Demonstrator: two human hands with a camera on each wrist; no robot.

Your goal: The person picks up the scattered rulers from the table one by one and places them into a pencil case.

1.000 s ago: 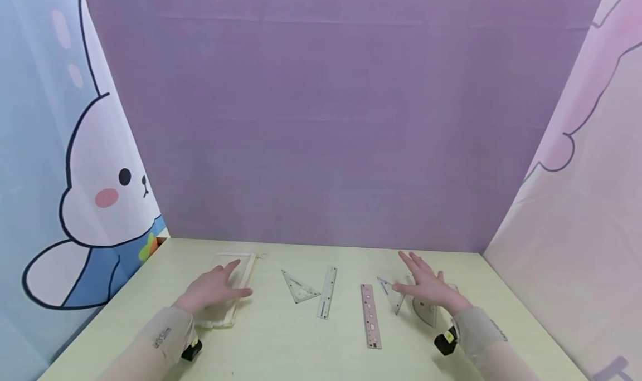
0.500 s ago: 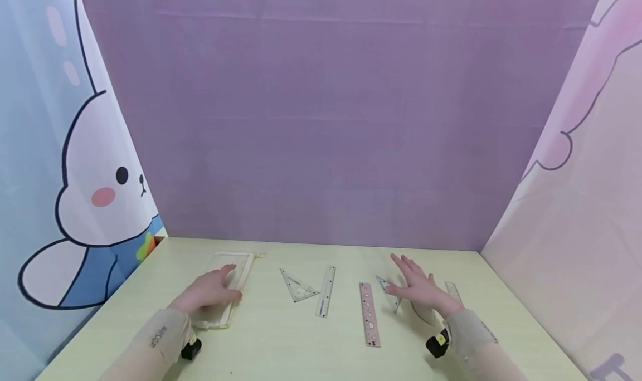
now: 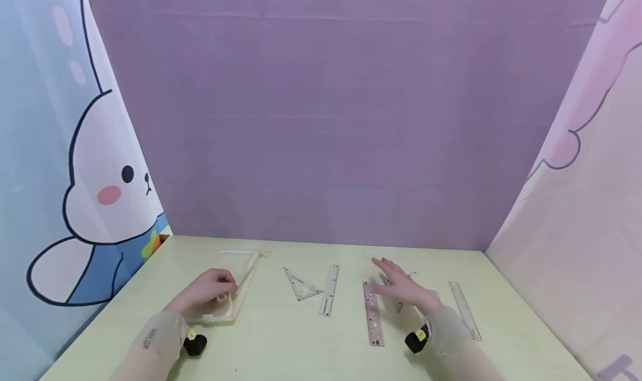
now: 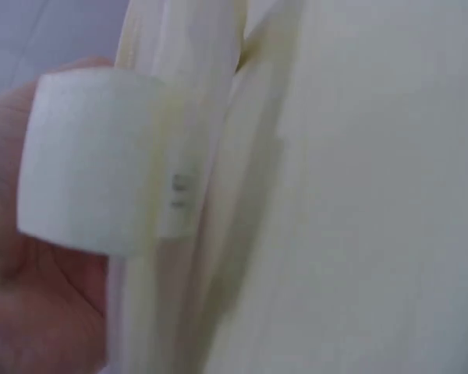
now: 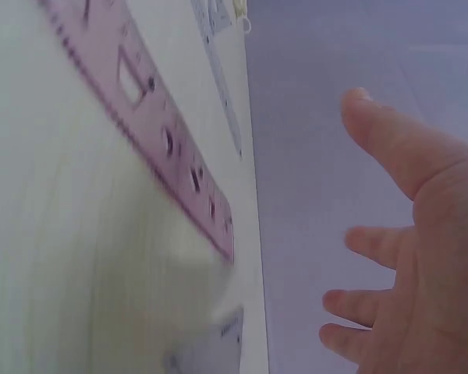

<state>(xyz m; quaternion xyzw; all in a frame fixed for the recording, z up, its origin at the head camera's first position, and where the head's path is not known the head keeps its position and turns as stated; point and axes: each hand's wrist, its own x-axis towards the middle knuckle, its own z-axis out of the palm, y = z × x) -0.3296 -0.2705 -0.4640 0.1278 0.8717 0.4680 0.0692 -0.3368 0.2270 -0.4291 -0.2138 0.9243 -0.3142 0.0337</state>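
Observation:
My left hand pinches a see-through zipper pouch with cream edging at the left of the table. In the left wrist view, the pouch edge stands up off the table, and a white tag hides part of the fingers. My right hand is spread with straight fingers and holds nothing. It hovers above the table over the top end of a pink ruler and a clear set square, which it partly covers. The right wrist view shows the pink ruler apart from the fingers.
Between the hands lie another clear set square and a clear ruler. A longer clear ruler lies right of the right wrist. A purple cloth stands behind the pale table.
The left fingers have curled onto the pouch, and its edge has lifted. My right hand has moved left toward the pink ruler, uncovering the long clear ruler on the right.

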